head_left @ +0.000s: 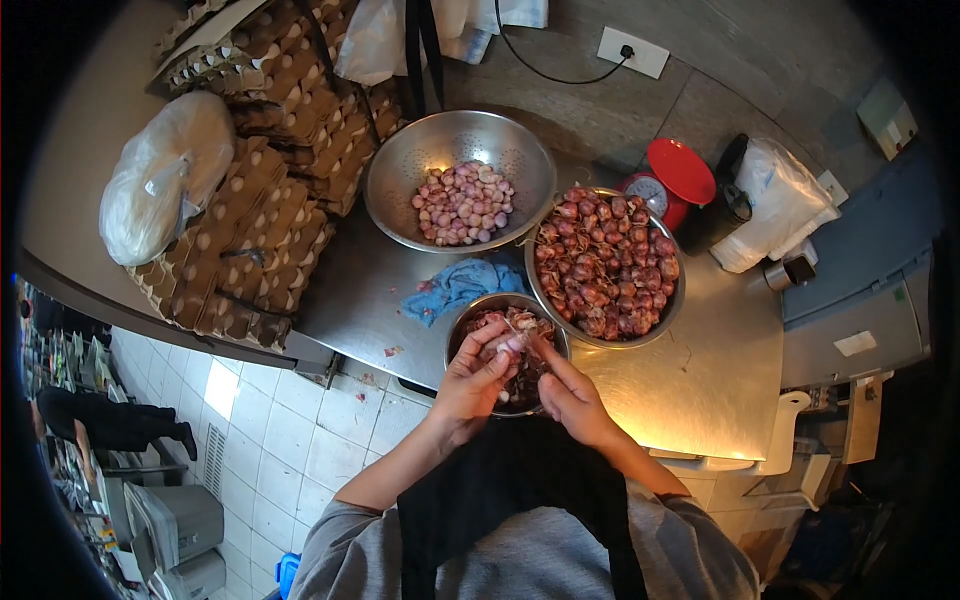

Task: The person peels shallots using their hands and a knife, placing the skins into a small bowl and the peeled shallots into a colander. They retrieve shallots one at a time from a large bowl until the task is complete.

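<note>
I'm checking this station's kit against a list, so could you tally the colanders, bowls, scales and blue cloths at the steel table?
Colander: 1
Bowls, one larger bowl and one smaller bowl: 2
Red scale: 1
Blue cloth: 1
Total: 5

This is a kitchen, of a commercial look rather than a home one; the metal worktop (700, 370) carries a steel colander (420, 145) of peeled small onions or shallots and a large metal bowl (682, 285) heaped with unpeeled ones; a red scale (682, 172) stands near the wall side of the worktop; many egg trays (240, 240) are stacked at the left of the worktop, a bulk quantity; down to the left of the worktop are white floor tiles (300, 430) with a drain grate (214, 460), grey bins (190, 520) and another person (125, 420) in dark clothes.
</note>
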A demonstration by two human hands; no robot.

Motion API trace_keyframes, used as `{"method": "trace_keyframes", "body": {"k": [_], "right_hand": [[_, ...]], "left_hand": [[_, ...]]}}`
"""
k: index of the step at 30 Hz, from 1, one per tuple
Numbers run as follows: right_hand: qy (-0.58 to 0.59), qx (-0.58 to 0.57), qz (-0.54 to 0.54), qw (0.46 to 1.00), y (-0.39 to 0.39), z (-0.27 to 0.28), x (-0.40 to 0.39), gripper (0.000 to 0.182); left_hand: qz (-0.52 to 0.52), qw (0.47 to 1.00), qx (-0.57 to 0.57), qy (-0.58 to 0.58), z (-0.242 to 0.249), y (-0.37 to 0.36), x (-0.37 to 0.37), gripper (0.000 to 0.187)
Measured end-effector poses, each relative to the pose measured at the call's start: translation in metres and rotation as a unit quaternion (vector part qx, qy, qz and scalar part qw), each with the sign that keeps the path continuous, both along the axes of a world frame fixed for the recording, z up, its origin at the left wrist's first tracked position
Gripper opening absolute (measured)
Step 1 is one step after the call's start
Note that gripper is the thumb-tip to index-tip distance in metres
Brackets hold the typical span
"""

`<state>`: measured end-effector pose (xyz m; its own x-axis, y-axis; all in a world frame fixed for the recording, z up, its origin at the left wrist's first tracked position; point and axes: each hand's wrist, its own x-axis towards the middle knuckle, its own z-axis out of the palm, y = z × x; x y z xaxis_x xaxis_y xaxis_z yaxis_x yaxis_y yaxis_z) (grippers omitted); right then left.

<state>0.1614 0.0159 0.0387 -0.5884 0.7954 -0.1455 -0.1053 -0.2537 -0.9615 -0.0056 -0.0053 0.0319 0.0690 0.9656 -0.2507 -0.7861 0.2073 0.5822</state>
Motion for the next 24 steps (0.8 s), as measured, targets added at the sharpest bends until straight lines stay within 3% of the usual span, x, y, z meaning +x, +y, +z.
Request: {"method": "trace_keyframes", "body": {"k": [14, 17, 19, 21, 24], "right_hand": [[-0.056, -0.014, -0.039, 0.998, 0.014, -0.018, 0.004, 0.042], [-0.127, 0.019, -0.034, 0.991, 0.01, -0.01, 0.003, 0.044], [-0.149, 0.097, -0.01, 0.984, 0.012, -0.02, 0.005, 0.044], [-0.18, 0.046, 0.028, 0.982, 0.01, -0.015, 0.008, 0.041], [-0.18, 0.073, -0.008, 0.981, 0.005, -0.03, 0.009, 0.039]], "left_hand": [[-0.007, 0.999, 0.005, -0.034, 0.008, 0.002, -0.005, 0.029], [0.03, 0.999, 0.008, -0.016, -0.004, 0.011, -0.01, 0.028], [0.068, 0.997, 0.016, 0.032, -0.004, 0.027, -0.022, 0.028], [0.11, 0.989, 0.04, 0.092, -0.006, 0.057, -0.038, 0.029], [0.172, 0.965, 0.083, 0.178, 0.017, 0.113, -0.056, 0.033]]}}
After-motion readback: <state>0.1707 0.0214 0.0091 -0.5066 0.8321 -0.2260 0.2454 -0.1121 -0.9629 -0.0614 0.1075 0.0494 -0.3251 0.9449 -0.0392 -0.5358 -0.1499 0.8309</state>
